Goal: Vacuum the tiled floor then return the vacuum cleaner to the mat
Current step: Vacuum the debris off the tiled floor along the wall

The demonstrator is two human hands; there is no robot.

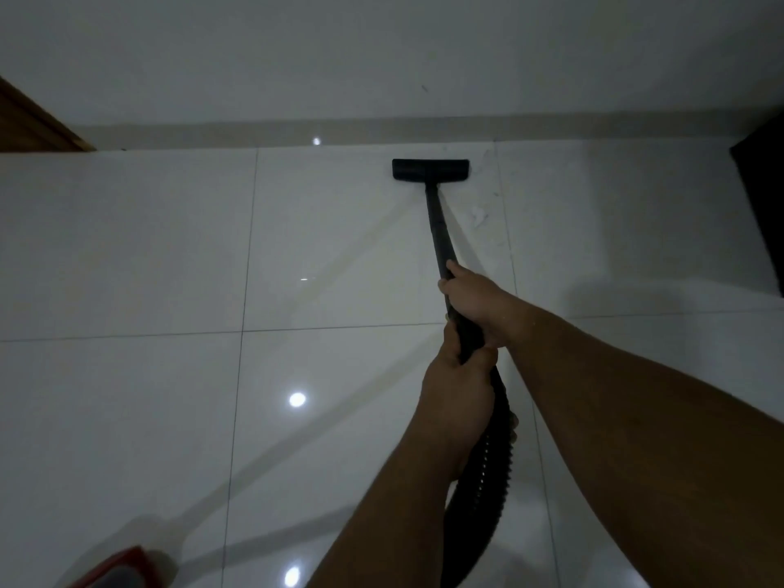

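Note:
A black vacuum wand (437,224) runs from my hands out to a flat black floor nozzle (430,169), which rests on the glossy white tiled floor (169,248) close to the wall skirting. My right hand (477,297) grips the wand higher up. Just below it, my left hand (460,384) holds the handle where the ribbed black hose (483,481) starts. The hose drops down to the bottom edge of the view. A red and grey object (123,568), possibly the vacuum body, shows at the bottom left. No mat is in sight.
A beige skirting (297,131) runs along the white wall ahead. A wooden door frame (34,125) stands at the far left. A dark object (759,214) sits at the right edge. Faint marks (479,214) lie on the tile right of the wand.

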